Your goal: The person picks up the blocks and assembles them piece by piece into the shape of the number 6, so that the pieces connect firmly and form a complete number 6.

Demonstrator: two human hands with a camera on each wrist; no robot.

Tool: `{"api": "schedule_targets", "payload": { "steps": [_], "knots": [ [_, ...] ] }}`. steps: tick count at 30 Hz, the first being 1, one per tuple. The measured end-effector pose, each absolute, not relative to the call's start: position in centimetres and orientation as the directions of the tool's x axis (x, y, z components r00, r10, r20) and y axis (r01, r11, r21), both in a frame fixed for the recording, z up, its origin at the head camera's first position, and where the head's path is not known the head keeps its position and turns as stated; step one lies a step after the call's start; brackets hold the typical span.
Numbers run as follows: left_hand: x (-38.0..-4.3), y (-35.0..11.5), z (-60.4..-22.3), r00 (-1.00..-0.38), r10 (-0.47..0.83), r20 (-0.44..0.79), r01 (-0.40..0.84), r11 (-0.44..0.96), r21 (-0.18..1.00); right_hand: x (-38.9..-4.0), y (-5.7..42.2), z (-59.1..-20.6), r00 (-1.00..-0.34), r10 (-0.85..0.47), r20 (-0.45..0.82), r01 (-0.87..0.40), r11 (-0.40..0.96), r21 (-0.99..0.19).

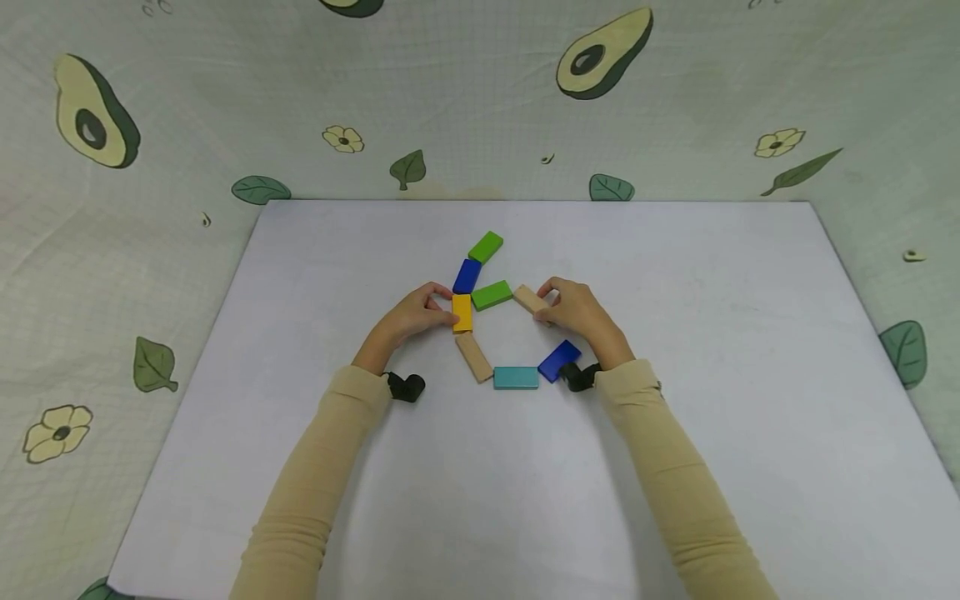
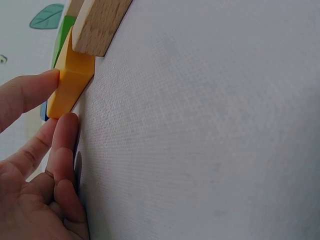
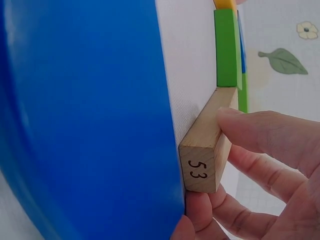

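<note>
My left hand [image 1: 417, 315] is at the left of the yellow block [image 1: 462, 313], thumb and fingertips set against it; in the left wrist view the thumb presses the yellow block [image 2: 75, 75] and fingers touch its near end. My right hand [image 1: 577, 312] pinches a plain wooden block [image 1: 530, 298], whose end reads "53" in the right wrist view [image 3: 197, 167]. That block's far end meets a green block [image 1: 492, 295], which touches the yellow one. Below the yellow block lies another plain wooden block [image 1: 474, 357], slanting toward a teal block [image 1: 516, 378].
A dark blue block [image 1: 559, 360] lies right of the teal one, close under my right wrist. Above the yellow block, another blue block [image 1: 467, 276] and a green block [image 1: 486, 247] lead up and right. All lie on a white table [image 1: 720, 375] before a patterned cloth [image 1: 480, 100].
</note>
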State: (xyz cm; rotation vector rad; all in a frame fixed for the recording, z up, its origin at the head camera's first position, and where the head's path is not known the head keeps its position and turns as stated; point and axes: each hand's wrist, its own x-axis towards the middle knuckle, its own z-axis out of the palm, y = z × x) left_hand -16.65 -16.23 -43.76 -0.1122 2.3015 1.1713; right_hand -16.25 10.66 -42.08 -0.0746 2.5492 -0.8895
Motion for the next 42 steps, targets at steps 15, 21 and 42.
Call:
{"api": "schedule_targets", "payload": {
  "steps": [15,21,42],
  "knots": [
    [-16.6,-16.2,-43.7,-0.85,0.163,-0.501,-0.314,0.606,0.73,-16.0,10.7,-42.0,-0.907,-0.187,-0.377,0.09,0.788,-0.609],
    [-16.7,-16.4,-43.9,-0.855,0.176,-0.489,-0.296,0.608,0.736,-15.7,11.3,-42.0,-0.917,-0.203,-0.344,0.077,0.755,-0.651],
    [-16.7,-16.3,-43.7,-0.852,0.172,-0.495,-0.303,0.609,0.733,-9.2,13.6,-40.4,-0.936,-0.152,-0.317,0.102,0.745,-0.659]
  ]
}}
